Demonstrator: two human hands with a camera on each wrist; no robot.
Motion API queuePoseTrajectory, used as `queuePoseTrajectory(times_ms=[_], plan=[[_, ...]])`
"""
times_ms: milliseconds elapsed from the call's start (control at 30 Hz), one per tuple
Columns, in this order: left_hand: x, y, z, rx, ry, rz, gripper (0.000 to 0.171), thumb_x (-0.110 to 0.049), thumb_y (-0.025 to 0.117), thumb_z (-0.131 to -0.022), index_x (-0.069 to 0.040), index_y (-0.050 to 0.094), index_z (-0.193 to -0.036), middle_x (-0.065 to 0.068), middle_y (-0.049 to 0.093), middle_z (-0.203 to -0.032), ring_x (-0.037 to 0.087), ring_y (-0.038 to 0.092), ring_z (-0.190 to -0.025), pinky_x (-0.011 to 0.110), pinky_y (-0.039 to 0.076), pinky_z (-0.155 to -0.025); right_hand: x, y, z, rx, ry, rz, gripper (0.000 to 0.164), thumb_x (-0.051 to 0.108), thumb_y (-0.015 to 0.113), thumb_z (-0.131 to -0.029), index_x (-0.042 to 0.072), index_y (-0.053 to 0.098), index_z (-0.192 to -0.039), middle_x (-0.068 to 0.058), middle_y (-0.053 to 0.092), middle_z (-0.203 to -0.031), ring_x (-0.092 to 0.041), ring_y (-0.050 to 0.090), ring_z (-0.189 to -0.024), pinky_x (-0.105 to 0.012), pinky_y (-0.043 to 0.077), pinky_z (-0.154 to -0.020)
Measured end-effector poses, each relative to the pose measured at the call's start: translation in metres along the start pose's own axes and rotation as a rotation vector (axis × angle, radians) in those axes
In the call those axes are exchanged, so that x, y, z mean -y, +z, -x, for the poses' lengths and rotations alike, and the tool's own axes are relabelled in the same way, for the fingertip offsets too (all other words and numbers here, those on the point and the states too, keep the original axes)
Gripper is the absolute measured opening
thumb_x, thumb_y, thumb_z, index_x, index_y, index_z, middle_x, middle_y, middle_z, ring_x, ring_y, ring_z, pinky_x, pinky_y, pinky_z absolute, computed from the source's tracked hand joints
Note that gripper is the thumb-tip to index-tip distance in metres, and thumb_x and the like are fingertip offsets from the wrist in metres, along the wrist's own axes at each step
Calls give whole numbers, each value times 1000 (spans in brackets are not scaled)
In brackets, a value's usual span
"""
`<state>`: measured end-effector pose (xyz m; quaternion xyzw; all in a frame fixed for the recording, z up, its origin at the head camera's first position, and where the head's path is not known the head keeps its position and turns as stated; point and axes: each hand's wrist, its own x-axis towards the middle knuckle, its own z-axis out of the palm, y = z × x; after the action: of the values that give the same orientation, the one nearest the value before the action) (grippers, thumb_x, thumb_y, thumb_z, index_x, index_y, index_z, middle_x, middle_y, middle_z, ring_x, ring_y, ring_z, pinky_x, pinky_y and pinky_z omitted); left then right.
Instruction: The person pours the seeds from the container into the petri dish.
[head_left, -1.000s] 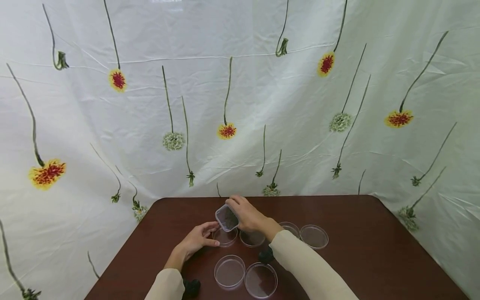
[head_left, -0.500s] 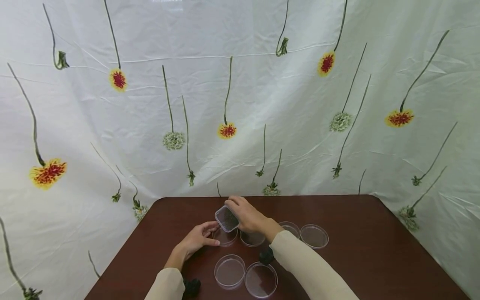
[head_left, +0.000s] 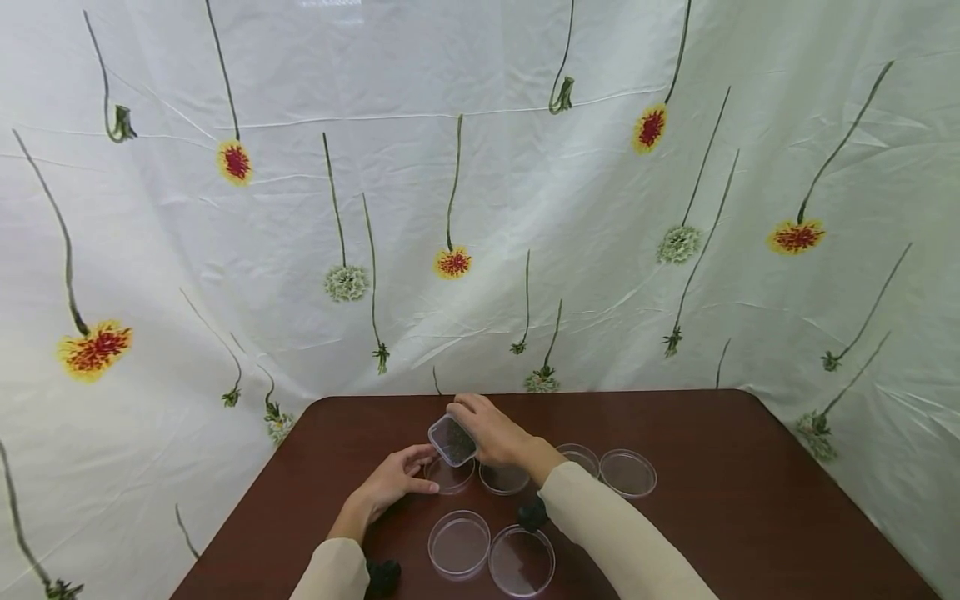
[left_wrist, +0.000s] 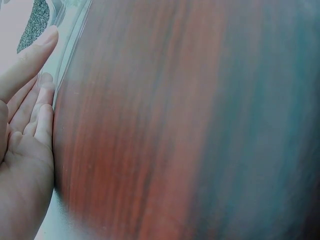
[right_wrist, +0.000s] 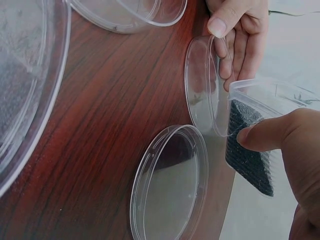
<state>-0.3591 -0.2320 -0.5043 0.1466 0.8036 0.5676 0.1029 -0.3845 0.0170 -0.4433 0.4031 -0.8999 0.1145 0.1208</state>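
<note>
My right hand (head_left: 495, 429) grips a clear square plastic container (head_left: 452, 439) and tilts it over a clear petri dish (head_left: 450, 482). Dark fine grains (right_wrist: 245, 155) lie along the container's lower side in the right wrist view, with my thumb pressed against that wall. From the left, my left hand (head_left: 392, 479) holds the same dish, thumb and fingers spread round its edge. Only my left hand (left_wrist: 30, 125) and a bit of clear rim show well in the left wrist view. Whether grains lie in the dish cannot be made out.
A second petri dish (right_wrist: 172, 185) stands right beside the first. Two more dishes, one at the right (head_left: 628, 475), stand partly behind my right forearm. Nearer me are a dish (head_left: 460, 543) and another dish (head_left: 522, 575), touching. The brown table (head_left: 720, 517) meets a flowered curtain (head_left: 480, 333).
The container has shifted very slightly down and left in my right hand, still tilted. My left hand and the dishes stay where they were.
</note>
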Motion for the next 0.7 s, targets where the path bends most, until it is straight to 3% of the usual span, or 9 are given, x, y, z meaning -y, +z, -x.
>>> queuePoseTrajectory(times_ms=[700], plan=[[-2,0,0,4,-12,0,75,0,83,-87,9,43,-150,28,47,-151,47,38,-143,55,35,-115,2,0,0,8,-2,7,86,-2,85,-81,10,42,-154,-12,36,-158,-28,32,-148,-37,40,-114]])
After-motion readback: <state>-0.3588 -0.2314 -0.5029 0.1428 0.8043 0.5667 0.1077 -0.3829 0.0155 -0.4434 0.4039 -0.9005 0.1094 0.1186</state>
